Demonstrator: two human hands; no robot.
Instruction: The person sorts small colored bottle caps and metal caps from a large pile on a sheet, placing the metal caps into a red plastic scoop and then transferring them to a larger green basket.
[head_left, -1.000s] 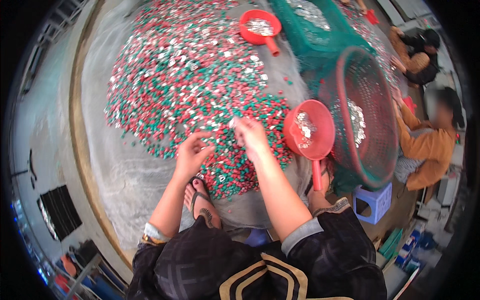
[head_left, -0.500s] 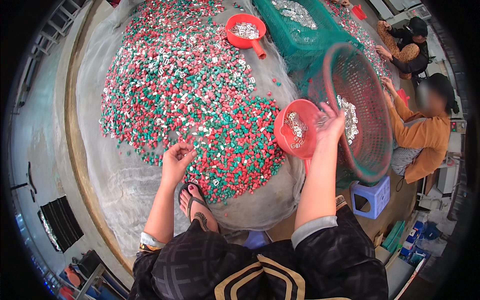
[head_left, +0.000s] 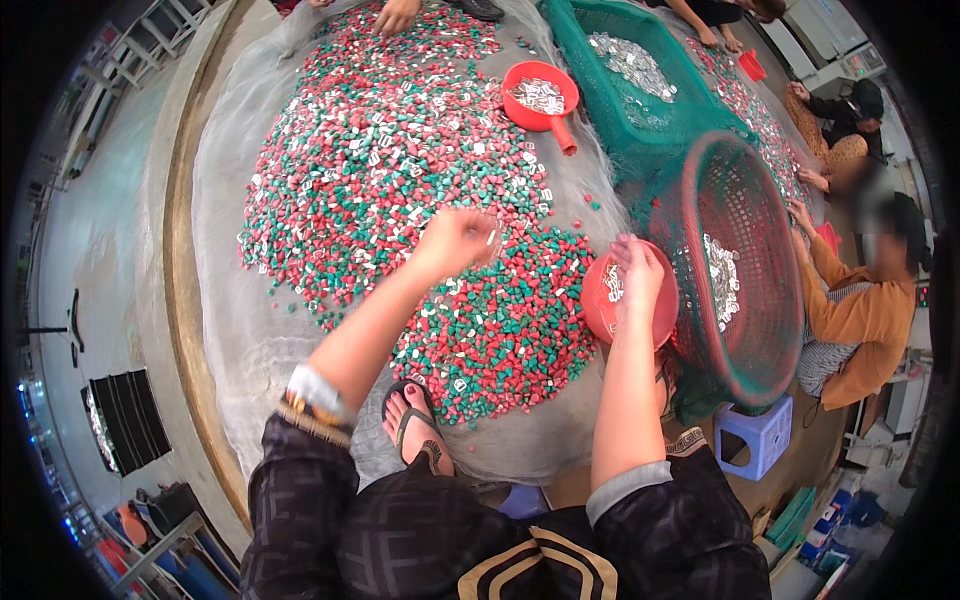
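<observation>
My left hand [head_left: 458,243], slightly blurred, is closed over the pile of red and green tumbling stones [head_left: 380,170], small cone-like chips. A small pale buckle [head_left: 491,237] shows at its fingertips. White and metallic buckles lie scattered through the pile. My right hand [head_left: 640,272] is above a red plastic scoop [head_left: 662,318], fingers drawn together; what they hold, if anything, is too small to make out. Some buckles [head_left: 612,284] sit in that scoop, partly hidden by the hand.
Right of the scoop leans a large red basket [head_left: 690,215] draped in green netting, with buckles inside. Behind it stands a green net-lined crate [head_left: 572,60] of buckles. Another red scoop [head_left: 515,78] holds buckles. A blue stool [head_left: 775,430] stands right. Several co-workers crouch around the pile.
My left hand has moved up and right over the pile, a pale buckle at its fingertips. My right hand has gone from spread beside the scoop to closed above it. The view has shifted.
</observation>
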